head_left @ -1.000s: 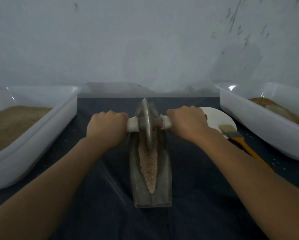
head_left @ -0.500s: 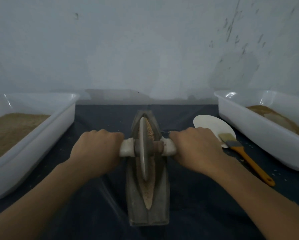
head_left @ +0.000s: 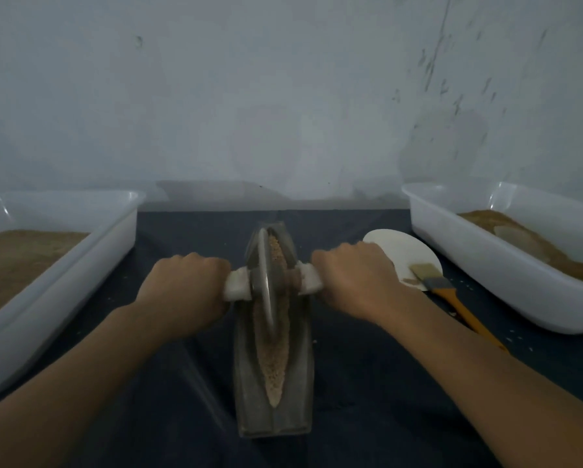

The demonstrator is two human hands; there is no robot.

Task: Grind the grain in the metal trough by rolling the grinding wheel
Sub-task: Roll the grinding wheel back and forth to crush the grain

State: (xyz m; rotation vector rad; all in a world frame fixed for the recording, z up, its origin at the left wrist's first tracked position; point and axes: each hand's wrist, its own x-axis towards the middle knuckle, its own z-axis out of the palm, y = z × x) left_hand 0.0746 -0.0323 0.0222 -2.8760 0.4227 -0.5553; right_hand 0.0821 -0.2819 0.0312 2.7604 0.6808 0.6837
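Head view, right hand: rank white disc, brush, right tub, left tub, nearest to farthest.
From the right hand:
1. White disc, just right of the hand, partly behind it.
2. Brush, farther right, its bristles lying on the disc.
3. Right tub, at the right edge of the cloth.
4. Left tub, across the trough, beyond the other hand.

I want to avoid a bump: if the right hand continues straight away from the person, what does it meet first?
The right hand, gripping the wheel's handle, would likely reach the white round plate first; depth is uncertain, so it may pass beside it toward the wall.
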